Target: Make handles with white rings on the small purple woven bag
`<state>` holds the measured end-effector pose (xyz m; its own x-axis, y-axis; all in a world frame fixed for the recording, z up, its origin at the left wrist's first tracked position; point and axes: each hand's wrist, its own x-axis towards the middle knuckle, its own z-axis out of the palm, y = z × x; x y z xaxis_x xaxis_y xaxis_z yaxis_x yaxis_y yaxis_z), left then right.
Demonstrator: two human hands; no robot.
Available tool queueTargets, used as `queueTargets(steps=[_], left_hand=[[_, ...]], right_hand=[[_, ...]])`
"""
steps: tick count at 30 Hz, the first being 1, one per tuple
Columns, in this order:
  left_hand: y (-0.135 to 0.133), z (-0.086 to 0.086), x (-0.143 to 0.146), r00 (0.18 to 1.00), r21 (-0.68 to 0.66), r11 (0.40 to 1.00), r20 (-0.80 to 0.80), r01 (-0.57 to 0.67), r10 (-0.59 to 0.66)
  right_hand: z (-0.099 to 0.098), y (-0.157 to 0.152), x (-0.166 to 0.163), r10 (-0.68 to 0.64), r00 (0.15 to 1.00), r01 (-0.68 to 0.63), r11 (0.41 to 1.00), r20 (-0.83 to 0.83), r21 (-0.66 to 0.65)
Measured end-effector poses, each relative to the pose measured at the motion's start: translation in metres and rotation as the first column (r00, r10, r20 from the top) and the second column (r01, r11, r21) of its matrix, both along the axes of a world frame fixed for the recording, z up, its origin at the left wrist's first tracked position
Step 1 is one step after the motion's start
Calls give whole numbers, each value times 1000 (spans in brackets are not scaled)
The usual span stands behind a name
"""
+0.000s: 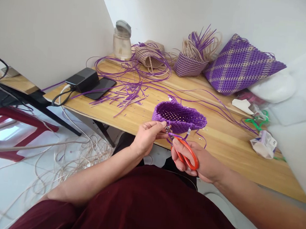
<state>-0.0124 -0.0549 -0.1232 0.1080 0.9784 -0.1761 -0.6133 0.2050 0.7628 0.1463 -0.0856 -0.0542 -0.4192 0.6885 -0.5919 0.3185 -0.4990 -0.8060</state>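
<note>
While positioned at front edge of wooden desk [241, 151], oval purple woven-plastic basket [179, 117]: probably light, springy; best held by rim.
Left hand [146, 136]: pinched together near rim.
Right hand [202, 159]: clamped on orange-handled scissors [193, 153].

A light wood-grained table [235, 149] runs along the wall. At the back stand a lidded jar [121, 46] and, beside loops of purple cord [111, 66], a beige woven piece [140, 53]. Next come a small basket with loose upright strands [191, 64] and a larger purple-and-beige basket [241, 66], tilted. A black power adapter [83, 79] lies against a dark phone [102, 89] on the left, near scattered purple offcuts [129, 95]. A purple woven basket [180, 126] sits at the front edge; a clear packet [264, 144] lies toward the right end. Pale strands [66, 164] tangle on the floor [17, 188].
</note>
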Motion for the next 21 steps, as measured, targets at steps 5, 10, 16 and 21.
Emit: queueTargets(steps=[5, 10, 16, 21], left_hand=[[-2, -1, 3, 999, -36, 999, 32, -16, 17], [-3, -3, 6, 998, -39, 999, 62, -26, 29], [-5, -2, 9, 994, -46, 999, 109, -27, 32], [-5, -1, 9, 992, -50, 999, 120, -20, 26]], right_hand=[[-3, -6, -2, -36, 998, 37, 999, -41, 38], [-3, -7, 1, -53, 998, 54, 998, -46, 23], [-9, -8, -3, -95, 989, 100, 994, -113, 37], [-13, -13, -6, -89, 993, 95, 992, -78, 87]])
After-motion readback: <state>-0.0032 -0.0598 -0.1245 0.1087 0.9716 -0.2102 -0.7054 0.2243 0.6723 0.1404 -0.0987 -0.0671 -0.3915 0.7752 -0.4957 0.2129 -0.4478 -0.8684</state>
